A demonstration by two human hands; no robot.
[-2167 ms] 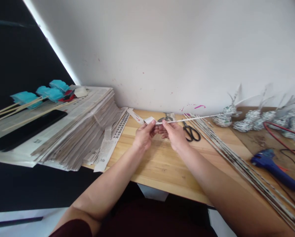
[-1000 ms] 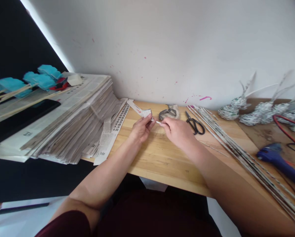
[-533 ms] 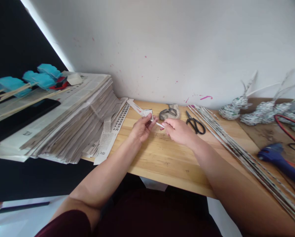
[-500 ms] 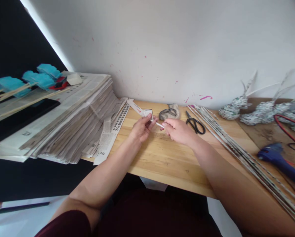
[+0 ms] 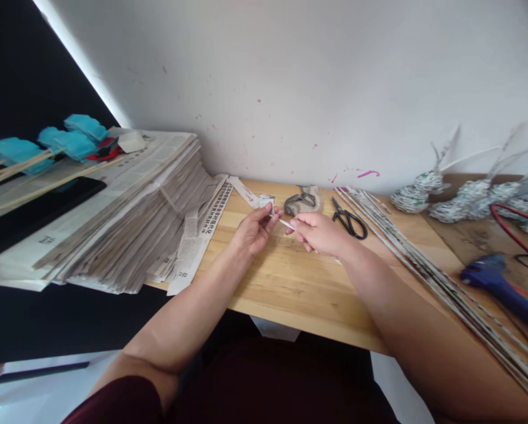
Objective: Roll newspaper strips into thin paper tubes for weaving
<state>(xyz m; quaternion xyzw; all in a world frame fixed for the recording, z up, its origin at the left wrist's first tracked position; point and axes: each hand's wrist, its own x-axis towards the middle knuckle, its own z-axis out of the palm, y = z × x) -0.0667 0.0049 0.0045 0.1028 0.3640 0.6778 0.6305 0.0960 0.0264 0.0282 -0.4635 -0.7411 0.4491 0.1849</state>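
Observation:
A paper strip [image 5: 246, 193] runs from the back of the wooden table to my left hand [image 5: 253, 229], whose fingers pinch it where it narrows into a thin white roll [image 5: 286, 224]. The other end of the roll is between the thumb and fingers of my right hand [image 5: 311, 232], a short way to the right. Behind my hands lies a beige cloth pad [image 5: 313, 201] with a dark, curled thing on it. Black-handled scissors [image 5: 351, 222] rest just right of my right hand.
Stacked newspapers [image 5: 149, 206] fill the left side, with a phone [image 5: 47, 215] and blue pieces on sticks [image 5: 72, 143] on top. Long paper rods [image 5: 414, 256], a blue glue gun [image 5: 502, 288] and woven paper shapes [image 5: 416, 193] are at the right.
The paper just above my left fingers has turned and its loose fold stands differently. My right fingers have shifted slightly around the roll; both hands remain in nearly the same place.

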